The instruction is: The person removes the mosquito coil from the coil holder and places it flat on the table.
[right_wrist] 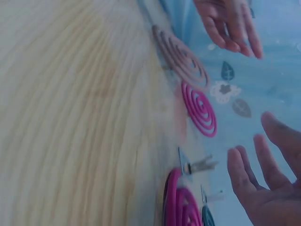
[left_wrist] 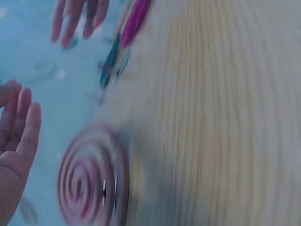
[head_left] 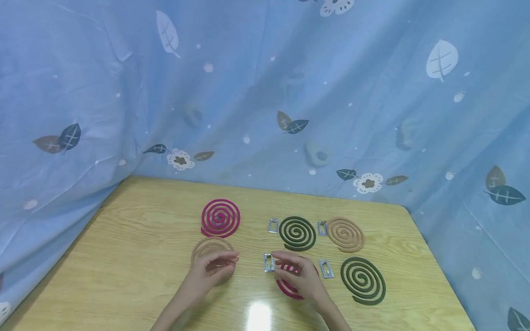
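Note:
Several spiral mosquito coils lie on the wooden table in the head view. My left hand [head_left: 213, 272] hovers over a tan coil [head_left: 204, 245], covering part of it. In the left wrist view its relaxed fingers hold nothing, and that tan coil [left_wrist: 94, 174] shows bits of metal and pink through its gaps. My right hand [head_left: 300, 276] is above a magenta coil [head_left: 287, 290] and hides much of it. The right wrist view shows its fingers spread apart with nothing between them. Just left of its fingertips sits a metal coil stand [head_left: 269, 263].
Behind my hands are another magenta coil [head_left: 220, 218] and a dark green coil [head_left: 297, 233]. A tan coil [head_left: 345, 234] and a second green coil [head_left: 363, 281] lie at right. More metal stands [head_left: 326, 269] sit among them. A blue curtain [head_left: 245, 88] surrounds the table.

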Motion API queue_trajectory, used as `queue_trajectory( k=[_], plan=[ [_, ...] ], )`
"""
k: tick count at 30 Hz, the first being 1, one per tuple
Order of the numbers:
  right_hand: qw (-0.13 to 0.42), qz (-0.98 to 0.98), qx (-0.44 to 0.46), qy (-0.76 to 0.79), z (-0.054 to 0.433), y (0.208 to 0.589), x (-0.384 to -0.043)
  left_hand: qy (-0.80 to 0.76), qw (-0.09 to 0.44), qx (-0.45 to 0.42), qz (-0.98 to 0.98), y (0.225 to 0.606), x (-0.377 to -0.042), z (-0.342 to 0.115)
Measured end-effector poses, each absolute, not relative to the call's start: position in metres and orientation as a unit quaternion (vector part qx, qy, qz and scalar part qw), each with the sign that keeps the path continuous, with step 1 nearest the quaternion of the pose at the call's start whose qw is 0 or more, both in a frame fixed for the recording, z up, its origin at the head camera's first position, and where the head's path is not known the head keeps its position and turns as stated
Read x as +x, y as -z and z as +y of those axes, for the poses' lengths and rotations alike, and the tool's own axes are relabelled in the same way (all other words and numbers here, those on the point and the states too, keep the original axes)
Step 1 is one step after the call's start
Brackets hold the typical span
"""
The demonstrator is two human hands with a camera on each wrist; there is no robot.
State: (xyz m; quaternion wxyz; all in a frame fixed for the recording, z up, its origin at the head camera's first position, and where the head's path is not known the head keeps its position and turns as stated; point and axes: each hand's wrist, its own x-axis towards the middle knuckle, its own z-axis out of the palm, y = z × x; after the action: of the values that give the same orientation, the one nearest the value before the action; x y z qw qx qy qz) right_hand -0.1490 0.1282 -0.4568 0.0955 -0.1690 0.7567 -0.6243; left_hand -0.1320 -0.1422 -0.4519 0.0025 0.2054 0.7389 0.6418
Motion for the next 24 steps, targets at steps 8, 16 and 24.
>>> queue_trajectory(
  k=[8, 16, 24],
  plan=[
    [0.141, 0.714, -0.205, 0.655, 0.101, 0.462, -0.152, -0.607, -0.035, 0.118, 0.785, 0.449, -0.124, -0.192],
    [0.185, 0.734, -0.206, 0.620, 0.080, 0.466, -0.156, -0.556, -0.040, 0.101, 0.824, 0.457, -0.125, -0.211],
    [0.183, 0.743, -0.217, 0.606, 0.064, 0.470, -0.164, -0.500, -0.048, 0.090, 0.860, 0.464, -0.131, -0.215]
  ],
)
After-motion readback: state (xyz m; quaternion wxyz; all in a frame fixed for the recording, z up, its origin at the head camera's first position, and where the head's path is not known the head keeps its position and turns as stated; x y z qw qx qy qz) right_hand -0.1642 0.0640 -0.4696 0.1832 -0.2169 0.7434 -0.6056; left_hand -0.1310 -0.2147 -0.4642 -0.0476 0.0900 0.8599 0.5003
